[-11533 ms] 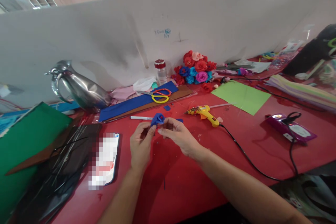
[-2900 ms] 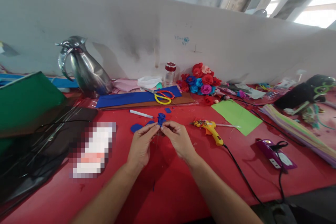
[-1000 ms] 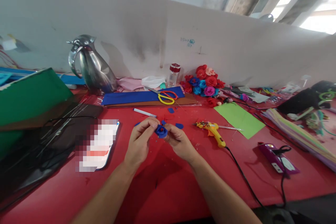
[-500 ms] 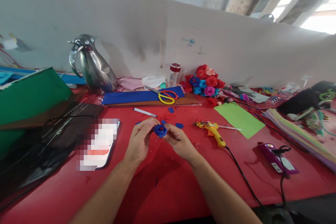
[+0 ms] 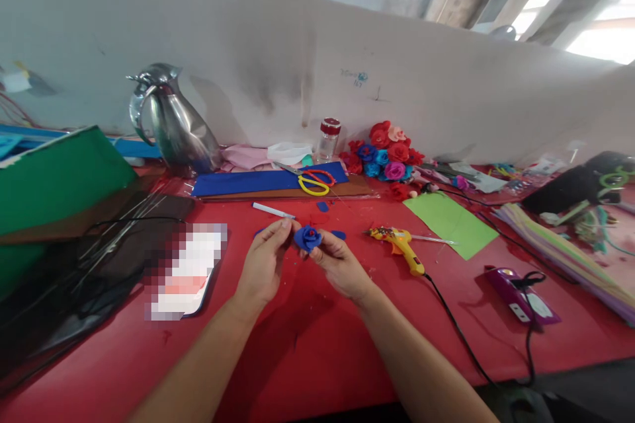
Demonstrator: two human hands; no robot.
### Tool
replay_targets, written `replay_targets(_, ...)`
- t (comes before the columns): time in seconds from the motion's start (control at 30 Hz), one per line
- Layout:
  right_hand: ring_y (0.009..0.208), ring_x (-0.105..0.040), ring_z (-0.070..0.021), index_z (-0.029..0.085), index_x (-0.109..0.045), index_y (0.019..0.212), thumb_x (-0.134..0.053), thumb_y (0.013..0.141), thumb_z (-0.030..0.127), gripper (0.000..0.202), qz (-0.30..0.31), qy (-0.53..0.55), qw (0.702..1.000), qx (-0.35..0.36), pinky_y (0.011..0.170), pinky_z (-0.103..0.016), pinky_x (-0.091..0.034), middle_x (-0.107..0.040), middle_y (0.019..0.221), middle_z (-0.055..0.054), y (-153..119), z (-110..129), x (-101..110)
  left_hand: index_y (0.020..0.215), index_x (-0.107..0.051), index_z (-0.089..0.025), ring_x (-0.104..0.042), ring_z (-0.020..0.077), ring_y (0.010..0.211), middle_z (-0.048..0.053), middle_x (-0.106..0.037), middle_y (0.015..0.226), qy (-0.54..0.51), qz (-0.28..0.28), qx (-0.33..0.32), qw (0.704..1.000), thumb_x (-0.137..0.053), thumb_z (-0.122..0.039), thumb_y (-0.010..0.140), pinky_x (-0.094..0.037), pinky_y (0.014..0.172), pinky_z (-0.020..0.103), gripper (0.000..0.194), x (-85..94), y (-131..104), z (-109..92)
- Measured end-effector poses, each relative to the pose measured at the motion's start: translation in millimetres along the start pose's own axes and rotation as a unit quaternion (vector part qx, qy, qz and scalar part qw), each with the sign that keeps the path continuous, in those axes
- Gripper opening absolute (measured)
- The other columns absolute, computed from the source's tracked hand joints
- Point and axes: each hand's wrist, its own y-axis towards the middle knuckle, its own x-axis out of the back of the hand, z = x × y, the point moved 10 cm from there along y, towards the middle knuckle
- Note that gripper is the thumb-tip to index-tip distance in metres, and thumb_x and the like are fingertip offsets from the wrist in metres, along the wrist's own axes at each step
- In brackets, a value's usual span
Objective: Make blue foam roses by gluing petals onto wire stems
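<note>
A small blue artificial rose [image 5: 308, 238] with a red spot in its centre is pinched from below in the fingers of my right hand [image 5: 342, 268]. Close to its left side is my left hand [image 5: 262, 261], thumb and forefinger brought together; whether anything is between them is hidden. Loose blue petals lie around my hands, one petal [image 5: 338, 235] behind the right fingers and another petal [image 5: 322, 207] farther back. Just beyond my left fingertips rests a white pen [image 5: 272, 211]. To the right lies a yellow glue gun [image 5: 404, 250] with a clear glue stick in it.
Scissors [image 5: 313, 184] lie on blue sheets [image 5: 238, 184] at the back, near a heap of artificial roses [image 5: 387, 157] and a lidded jar [image 5: 328, 139]. A steel jug [image 5: 181, 125] stands back left. A phone [image 5: 191, 271], green sheet [image 5: 459, 228] and purple power strip [image 5: 520, 294] flank my arms.
My right hand has raised the blue rose slightly and shifted it right, turning its face more into view. A gap has opened between the rose and my left fingers.
</note>
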Motion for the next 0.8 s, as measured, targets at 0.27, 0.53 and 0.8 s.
replay_targets(0.27,0.064,-0.047,-0.0113,0.021,-0.062,0.069,-0.080,0.065,0.047,0.032,-0.085,0.093,0.991,-0.047,0.070,-0.025,-0.040,-0.055,0.066,0.004,2,-5,13,0.070,-0.077,-0.021,-0.054,0.0164,0.083,0.003,-0.060,0.088,0.086,0.031,-0.029,0.995,-0.078,-0.027,0.063,-0.045,0.075,0.029,0.009,-2.8,2,8)
replay_targets(0.53,0.058,-0.048,-0.0093,0.019,-0.061,0.060,-0.084,0.058,0.047,0.037,-0.111,0.129,0.983,-0.073,0.064,-0.023,-0.040,-0.057,0.058,0.004,2,-12,12,0.072,-0.079,-0.023,-0.056,0.0165,0.086,0.003,-0.061,0.089,0.088,0.019,-0.021,0.996,-0.079,-0.026,0.063,-0.046,0.077,0.028,0.010,1.7,3,13)
replay_targets(0.8,0.061,-0.053,-0.0102,0.019,-0.066,0.063,-0.082,0.060,0.051,0.036,-0.104,0.134,0.983,-0.072,0.068,-0.024,-0.042,-0.061,0.062,0.003,4,-19,11,0.071,-0.077,-0.021,-0.057,0.0132,0.080,0.002,-0.061,0.088,0.103,-0.007,-0.029,0.994,-0.078,-0.027,0.064,-0.046,0.074,0.025,0.009,4.5,6,12)
